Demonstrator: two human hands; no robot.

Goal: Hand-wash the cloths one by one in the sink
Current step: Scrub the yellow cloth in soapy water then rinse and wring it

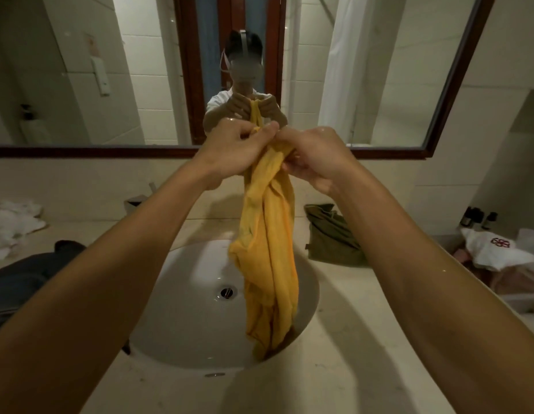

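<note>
Our left hand [232,150] and right hand [316,158] both grip the top of the yellow cloth [268,249], held raised. It hangs bunched over the sink [188,318], lower end inside the basin. A green cloth [331,237] lies beside the sink on the counter [334,369].

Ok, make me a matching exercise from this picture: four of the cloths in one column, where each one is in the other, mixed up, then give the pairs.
Column one
1. yellow cloth
2. olive-green cloth
3. pile of white cloths
4. dark grey garment

Column two
A. on the counter, just right of the sink
B. far left of the counter, by the wall
C. gripped by the left hand and right hand, hanging over the sink
D. on the counter, left of the sink, nearer the front

Pairs: 1-C, 2-A, 3-B, 4-D
</note>
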